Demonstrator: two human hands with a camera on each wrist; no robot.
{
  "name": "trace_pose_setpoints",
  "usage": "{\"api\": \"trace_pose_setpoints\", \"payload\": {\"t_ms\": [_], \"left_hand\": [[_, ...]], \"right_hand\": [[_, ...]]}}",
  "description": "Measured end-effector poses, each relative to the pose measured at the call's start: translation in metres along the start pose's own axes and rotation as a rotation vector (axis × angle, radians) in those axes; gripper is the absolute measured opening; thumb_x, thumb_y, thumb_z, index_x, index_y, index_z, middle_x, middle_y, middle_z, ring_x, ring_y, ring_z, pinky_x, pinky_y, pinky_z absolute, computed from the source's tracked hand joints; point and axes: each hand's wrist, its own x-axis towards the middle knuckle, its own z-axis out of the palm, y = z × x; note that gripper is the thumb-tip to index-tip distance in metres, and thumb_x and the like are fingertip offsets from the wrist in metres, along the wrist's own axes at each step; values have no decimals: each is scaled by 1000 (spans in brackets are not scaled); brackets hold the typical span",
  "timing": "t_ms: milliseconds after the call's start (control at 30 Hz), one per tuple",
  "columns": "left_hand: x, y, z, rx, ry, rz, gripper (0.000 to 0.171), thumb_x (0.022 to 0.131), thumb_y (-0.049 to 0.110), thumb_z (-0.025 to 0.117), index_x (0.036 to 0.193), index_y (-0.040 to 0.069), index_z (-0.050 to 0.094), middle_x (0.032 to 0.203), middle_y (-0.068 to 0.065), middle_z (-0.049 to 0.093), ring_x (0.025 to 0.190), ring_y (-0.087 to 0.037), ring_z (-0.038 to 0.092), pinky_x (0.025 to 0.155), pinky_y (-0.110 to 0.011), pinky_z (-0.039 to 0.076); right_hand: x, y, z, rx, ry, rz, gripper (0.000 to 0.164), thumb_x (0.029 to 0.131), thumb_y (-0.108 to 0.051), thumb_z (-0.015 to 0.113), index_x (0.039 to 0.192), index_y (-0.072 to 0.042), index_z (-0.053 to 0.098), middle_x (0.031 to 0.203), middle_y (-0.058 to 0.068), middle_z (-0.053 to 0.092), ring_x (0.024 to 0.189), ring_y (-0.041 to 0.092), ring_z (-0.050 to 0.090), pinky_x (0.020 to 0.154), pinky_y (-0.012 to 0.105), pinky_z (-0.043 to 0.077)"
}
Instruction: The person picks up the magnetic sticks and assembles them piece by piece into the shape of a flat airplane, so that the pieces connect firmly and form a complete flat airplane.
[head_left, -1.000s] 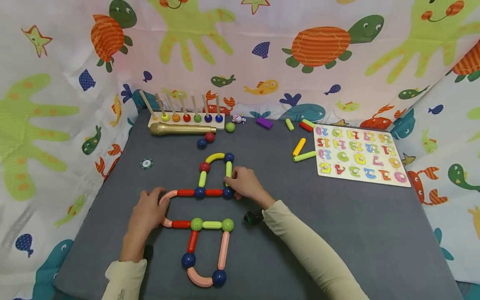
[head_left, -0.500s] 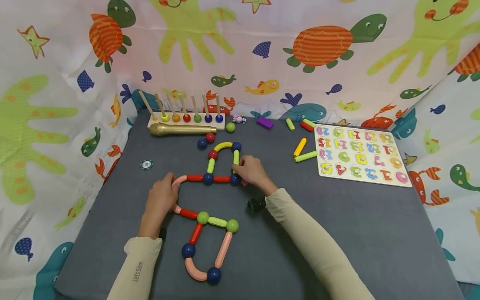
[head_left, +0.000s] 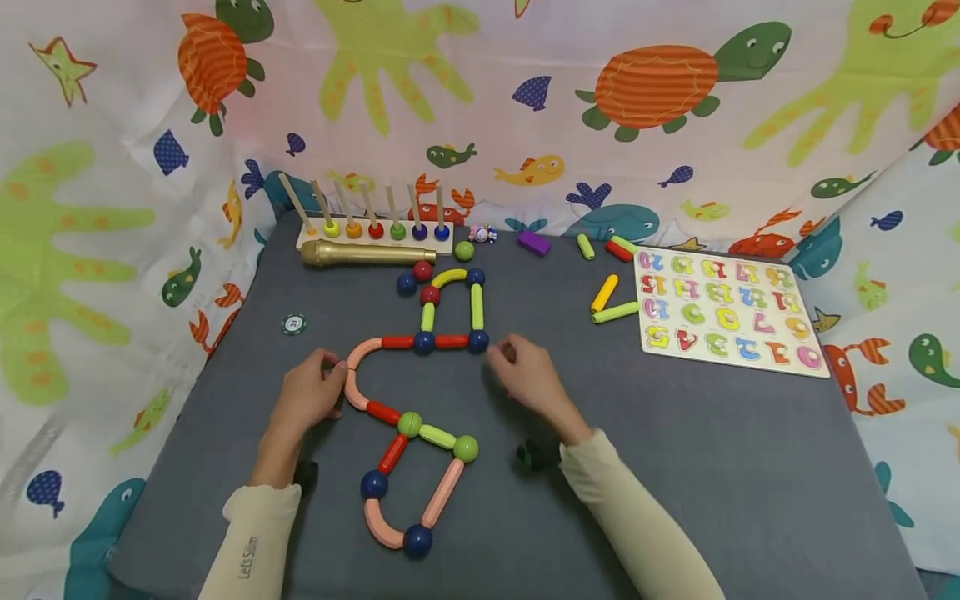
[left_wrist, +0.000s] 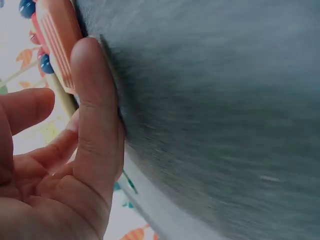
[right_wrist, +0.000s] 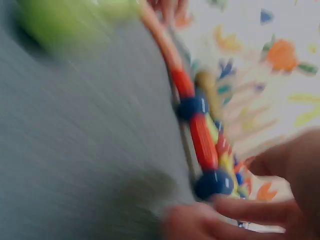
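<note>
A chain of rods and balls lies flat on the grey table [head_left: 675,467]. Two pink curved rods [head_left: 355,387] form its left bend. My left hand [head_left: 307,392] is at that bend, fingertips close by; in the left wrist view its thumb and fingers stand apart, and contact with the pink rod [left_wrist: 57,35] is unclear. Just right of the blue corner ball [head_left: 477,341] is my right hand [head_left: 528,375], holding nothing, its fingers loosely bent. Above sits a loop with a yellow arc [head_left: 450,277]; below, another with green balls [head_left: 466,448] and a pink straight rod [head_left: 442,493].
Behind lie a gold microphone-shaped toy [head_left: 367,253], a peg board [head_left: 382,235], loose balls [head_left: 407,284] and a purple block [head_left: 534,242]. Loose rods [head_left: 615,312] lie beside a number puzzle board [head_left: 731,312] at right. A round chip [head_left: 294,324] is at left.
The chain's upper part has shifted away and right, and its lower part has tilted. My right hand has let go of the upper loop and moved right; my left hand has loosened from the bend.
</note>
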Motion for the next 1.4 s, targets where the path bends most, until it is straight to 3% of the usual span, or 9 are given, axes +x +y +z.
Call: {"api": "trace_pose_setpoints", "payload": {"t_ms": [133,200,300,400,567,800,1133,1400], "left_hand": [[-12,-4,-1,-30,-52,-3,46,112,31,57,140,-4,49,82,-13,59,53,-21,66,56,-38,55],[-14,-3,3,-35,-73,-1,49,110,31,61,141,-4,47,80,-12,61,53,-21,65,55,-38,56],[-11,-1,8,-45,-67,-4,47,109,27,63,139,-3,44,76,-12,62,53,-21,64,53,-38,57],[-5,2,13,-35,-38,-20,41,109,25,58,136,-3,46,73,-14,61,51,-22,64,51,-37,58],[3,6,16,23,15,-44,37,111,28,51,130,-4,47,72,-17,61,50,-24,64,50,-37,56],[5,5,15,28,30,-41,35,110,27,49,125,-4,47,73,-19,61,50,-25,63,50,-39,54],[4,5,18,7,37,-67,36,111,28,50,126,-4,46,77,-20,62,50,-23,64,49,-38,56],[4,4,17,-13,-5,-69,40,111,28,50,130,-6,44,79,-22,60,52,-23,65,50,-37,58]], "right_hand": [[-62,7,16,57,-185,-52,30,109,-35,64,116,-7,71,74,-1,62,54,17,60,51,34,52],[-77,5,26,75,-268,-54,32,108,-37,66,120,-7,70,70,-1,62,51,17,60,49,34,51],[-85,-1,39,71,-313,-48,29,105,-34,69,121,-9,69,66,-1,62,46,15,59,46,32,49],[-81,-1,44,57,-294,-59,25,103,-26,70,122,-8,69,63,-3,63,46,14,60,45,31,49],[-57,3,31,38,-191,-75,28,101,-19,68,125,-3,69,65,-4,64,49,14,61,47,32,50],[-26,5,20,51,-122,-60,38,102,-21,69,133,0,66,69,1,66,50,16,61,49,33,50],[-34,13,22,60,-193,-110,31,103,-26,71,125,-5,65,69,1,63,54,18,63,53,34,51],[-38,18,19,50,-228,-92,32,103,-31,73,124,-8,66,71,-1,64,54,17,62,51,33,49]]}}
